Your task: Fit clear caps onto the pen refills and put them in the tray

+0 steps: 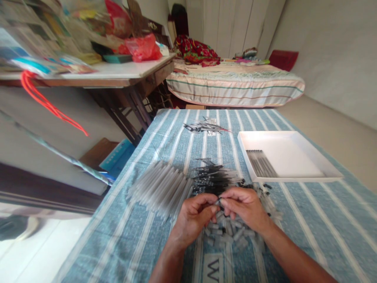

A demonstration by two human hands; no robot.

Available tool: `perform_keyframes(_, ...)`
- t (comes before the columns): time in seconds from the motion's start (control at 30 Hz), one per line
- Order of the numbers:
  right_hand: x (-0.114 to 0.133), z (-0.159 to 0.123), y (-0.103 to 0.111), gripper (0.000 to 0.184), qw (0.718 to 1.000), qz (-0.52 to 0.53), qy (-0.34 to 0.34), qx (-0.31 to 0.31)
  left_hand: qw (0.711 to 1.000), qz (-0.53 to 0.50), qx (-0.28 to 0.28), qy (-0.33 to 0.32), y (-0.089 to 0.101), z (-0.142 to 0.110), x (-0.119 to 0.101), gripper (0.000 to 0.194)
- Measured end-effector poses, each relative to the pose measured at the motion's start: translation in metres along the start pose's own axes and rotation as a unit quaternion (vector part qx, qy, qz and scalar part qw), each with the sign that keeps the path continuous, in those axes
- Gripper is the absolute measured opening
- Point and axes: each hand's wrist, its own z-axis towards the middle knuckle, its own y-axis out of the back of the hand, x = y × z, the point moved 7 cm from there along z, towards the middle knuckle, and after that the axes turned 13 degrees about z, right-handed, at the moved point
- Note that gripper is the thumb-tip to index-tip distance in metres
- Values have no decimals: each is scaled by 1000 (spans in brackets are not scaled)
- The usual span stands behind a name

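Observation:
My left hand (196,216) and my right hand (244,208) meet over a blue striped cloth (309,220), fingertips pinched together on a small pen part (218,201). A heap of clear pen barrels (161,186) lies left of my hands. Thin black refills (215,177) are piled just beyond my fingers. Small grey caps (232,232) lie scattered under and between my wrists. What exactly the pinched piece is stays partly hidden by my fingers.
A white tray (294,137) holding several finished pens (260,163) sits at the right. More loose pen parts (206,126) lie at the far end of the cloth. A cluttered wooden table (118,74) stands left, a striped bed (235,84) behind.

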Motion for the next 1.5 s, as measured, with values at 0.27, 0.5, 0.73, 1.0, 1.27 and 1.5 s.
perform_keyframes(0.27, 44, 0, -13, 9, 935, -299, 129, 141, 999, 13, 31, 10, -6, -2, -5, 13)
perform_keyframes(0.5, 37, 3, -13, 12, 931, -318, 89, 158, 999, 10, 40, 28, -8, -3, -1, 13)
perform_keyframes(0.73, 29, 4, -12, 21, 936, -313, 76, 142, 998, 21, 50, 26, -10, -2, 2, 12)
perform_keyframes(1.0, 26, 1, -11, 20, 947, -267, 90, 155, 995, 35, 85, 48, -9, -2, 11, 13)
perform_keyframes(1.27, 28, -2, -5, 10, 957, -242, 79, 138, 997, 1, 51, 56, -10, -2, 9, 13)
perform_keyframes(1.5, 23, -8, -1, 15, 968, -199, 29, 149, 995, 35, 74, 49, -18, -1, 0, 11)
